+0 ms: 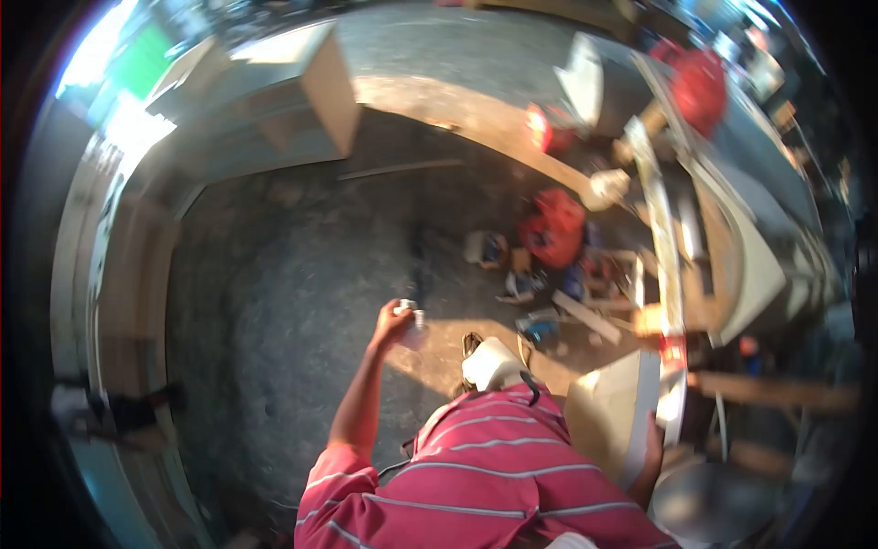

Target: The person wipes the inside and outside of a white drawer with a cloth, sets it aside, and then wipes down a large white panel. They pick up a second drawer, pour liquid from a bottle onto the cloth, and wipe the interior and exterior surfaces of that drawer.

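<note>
Out in front of my body, my left hand (393,324) is closed around a small crumpled white thing (413,335), perhaps cloth or plastic; blur hides its kind. At my right side, my right hand (653,448) lies along the edge of a pale board (605,403), which stands tilted beside my hip. The fingers of that hand are mostly hidden, though it appears to grip the board.
A pale wooden cabinet (274,110) stands at the far left, with long panels (137,274) along the left side. Red plastic bags (553,229), wood scraps (590,317) and shoes lie on the right. A long light plank (660,229) crosses there, near large curved panels (750,265).
</note>
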`<state>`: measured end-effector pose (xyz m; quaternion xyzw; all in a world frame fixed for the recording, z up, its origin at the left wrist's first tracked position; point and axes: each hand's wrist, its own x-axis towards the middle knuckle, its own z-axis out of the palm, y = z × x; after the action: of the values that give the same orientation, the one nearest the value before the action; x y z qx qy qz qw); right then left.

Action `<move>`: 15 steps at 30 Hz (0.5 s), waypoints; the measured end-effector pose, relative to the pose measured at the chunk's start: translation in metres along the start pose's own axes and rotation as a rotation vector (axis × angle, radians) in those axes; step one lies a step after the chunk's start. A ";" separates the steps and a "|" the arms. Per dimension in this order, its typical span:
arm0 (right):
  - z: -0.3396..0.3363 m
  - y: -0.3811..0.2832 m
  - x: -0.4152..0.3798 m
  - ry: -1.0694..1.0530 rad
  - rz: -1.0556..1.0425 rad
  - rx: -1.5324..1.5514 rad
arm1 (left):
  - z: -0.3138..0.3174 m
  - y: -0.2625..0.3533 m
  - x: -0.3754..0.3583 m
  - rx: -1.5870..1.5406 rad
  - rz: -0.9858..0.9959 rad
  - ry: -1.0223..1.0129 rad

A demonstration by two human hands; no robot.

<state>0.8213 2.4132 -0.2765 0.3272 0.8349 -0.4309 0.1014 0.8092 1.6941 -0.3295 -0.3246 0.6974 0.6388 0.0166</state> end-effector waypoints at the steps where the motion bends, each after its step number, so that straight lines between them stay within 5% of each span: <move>1: 0.036 -0.041 -0.004 -0.049 0.029 -0.056 | -0.009 0.003 0.012 -0.007 0.024 0.012; 2: 0.071 -0.074 -0.007 -0.086 0.062 -0.113 | -0.017 0.006 0.027 -0.010 0.048 0.015; 4: 0.152 -0.121 0.000 0.061 -0.284 0.015 | -0.036 0.001 0.059 0.009 0.043 0.132; 5: 0.166 -0.163 0.017 -0.180 0.100 -0.281 | -0.051 0.001 0.071 -0.011 -0.009 0.122; 7: 0.225 -0.212 0.049 -0.202 -0.171 -0.173 | -0.084 -0.040 0.104 0.184 0.066 0.273; 8: 0.251 -0.232 0.063 -0.207 -0.292 -0.132 | -0.099 -0.033 0.104 0.071 -0.099 0.287; 13: 0.357 -0.359 0.139 -0.255 -0.342 -0.142 | -0.183 -0.031 0.120 -0.062 -0.250 0.477; 15: 0.376 -0.499 0.063 -0.268 -0.214 -0.446 | -0.215 -0.042 0.138 -0.095 -0.304 0.530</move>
<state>0.4145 1.9397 -0.2081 0.1468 0.9181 -0.2841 0.2343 0.8040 1.4416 -0.3875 -0.5811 0.5901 0.5539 -0.0857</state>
